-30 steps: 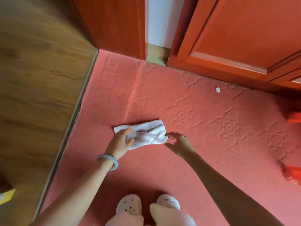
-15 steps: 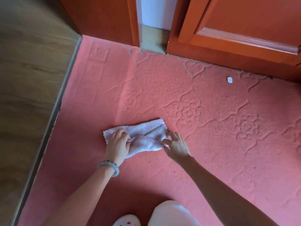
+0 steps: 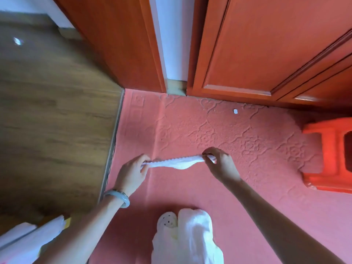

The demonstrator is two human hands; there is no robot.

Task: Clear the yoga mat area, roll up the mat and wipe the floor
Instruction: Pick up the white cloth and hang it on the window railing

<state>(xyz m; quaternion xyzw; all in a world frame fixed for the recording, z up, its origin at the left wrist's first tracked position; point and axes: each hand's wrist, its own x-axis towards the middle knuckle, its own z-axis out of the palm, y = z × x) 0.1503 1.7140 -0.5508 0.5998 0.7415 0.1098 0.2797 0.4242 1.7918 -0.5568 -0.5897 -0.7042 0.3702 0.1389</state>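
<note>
A small white towel cloth [image 3: 176,163] hangs stretched between my hands above the red embossed carpet [image 3: 209,134]. My left hand [image 3: 133,171], with a pale bangle on the wrist, pinches the cloth's left end. My right hand [image 3: 219,162] pinches its right end. The cloth sags a little in the middle and is off the floor. No yoga mat is in view.
Brown wood flooring [image 3: 53,115] lies left of the carpet edge. Orange-red wooden doors [image 3: 247,44] stand at the back. A red plastic stool [image 3: 331,155] sits at the right. A tiny white scrap [image 3: 235,111] lies near the door. My white slippers [image 3: 168,221] are below.
The cloth lay bunched on the carpet under both hands; now both hands have lifted it and pulled it taut between them. The view has risen and the stool has come into sight.
</note>
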